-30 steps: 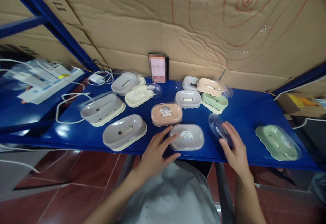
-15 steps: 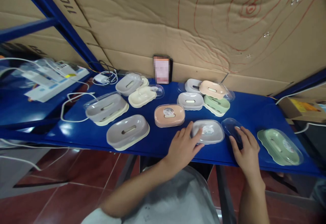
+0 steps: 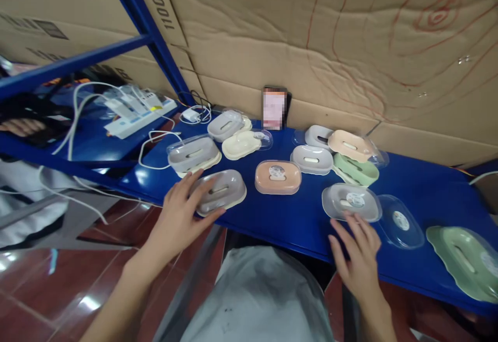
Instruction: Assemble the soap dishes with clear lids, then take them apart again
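My left hand [image 3: 182, 209] reaches over the left side of a grey soap dish [image 3: 229, 189] at the table's front edge. Its fingers are spread and the thumb lies along the dish's near side; whether they press on it I cannot tell. My right hand [image 3: 356, 246] is open, fingertips at the near rim of a grey soap dish with a clear lid [image 3: 332, 199] and a round label. Right of that lies a loose clear lid [image 3: 408, 230] with a label. Between the hands stands a peach soap dish [image 3: 264, 178] under its clear lid.
More soap dishes stand behind: a grey one [image 3: 187, 158], a cream one [image 3: 237, 147], a peach one [image 3: 346, 142] and a green one [image 3: 361, 171]. Far right is another green dish [image 3: 459, 248]. A phone [image 3: 274, 108] leans on the cardboard. A power strip [image 3: 132, 124] and cables lie left.
My left hand has moved left from the lidded grey dish to the front-left grey dish. My right hand has left the loose clear lid and come to the lidded grey dish. The view has shifted.
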Demonstrator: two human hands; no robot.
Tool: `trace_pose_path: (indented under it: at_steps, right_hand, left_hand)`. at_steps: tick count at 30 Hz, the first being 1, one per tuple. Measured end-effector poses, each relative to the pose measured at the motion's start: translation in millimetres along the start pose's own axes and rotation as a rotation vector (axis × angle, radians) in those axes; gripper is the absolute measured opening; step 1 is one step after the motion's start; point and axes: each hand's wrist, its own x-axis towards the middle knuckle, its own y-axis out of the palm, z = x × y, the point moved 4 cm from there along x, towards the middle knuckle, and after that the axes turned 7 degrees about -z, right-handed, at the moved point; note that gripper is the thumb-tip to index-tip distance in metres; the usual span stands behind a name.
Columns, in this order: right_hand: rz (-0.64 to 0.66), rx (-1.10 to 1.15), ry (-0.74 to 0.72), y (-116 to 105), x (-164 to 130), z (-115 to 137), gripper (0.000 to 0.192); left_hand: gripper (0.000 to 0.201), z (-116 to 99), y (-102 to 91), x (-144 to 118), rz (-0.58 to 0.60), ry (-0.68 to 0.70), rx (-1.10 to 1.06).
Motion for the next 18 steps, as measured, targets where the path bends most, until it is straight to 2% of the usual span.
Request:
trace_pose_path:
  at_steps: [2,4,6,10,14,18]
  right_hand:
    - [0.092,0.067,-0.115,13.0,10.3,23.5,0.064]
    - [0.184,0.107,-0.208,25.1,20.6,45.2,0.059]
    - [0.245,0.128,-0.274,34.7,29.6,63.9,0.055]
    - [0.312,0.162,-0.354,48.9,43.2,92.2,0.055]
    - [0.372,0.186,-0.405,57.9,51.6,101.8,0.050]
    - [0.374,0.212,-0.391,55.7,51.0,93.6,0.043]
  left_hand:
    - [0.052,14.8,5.7,-14.7,0.027,0.012,-0.077]
    - [0.040,14.5,12.3,-24.6,0.009,0.056,-0.122]
    - [0.035,5.0,17.7,-31.0,-0.017,0.113,-0.141]
    - [0.043,-23.5,28.5,-40.2,0.007,0.248,-0.180]
    - [0.047,-48.6,39.0,-45.5,0.033,0.395,-0.193]
    - [0.050,-63.8,46.6,-41.1,0.046,0.454,-0.172]
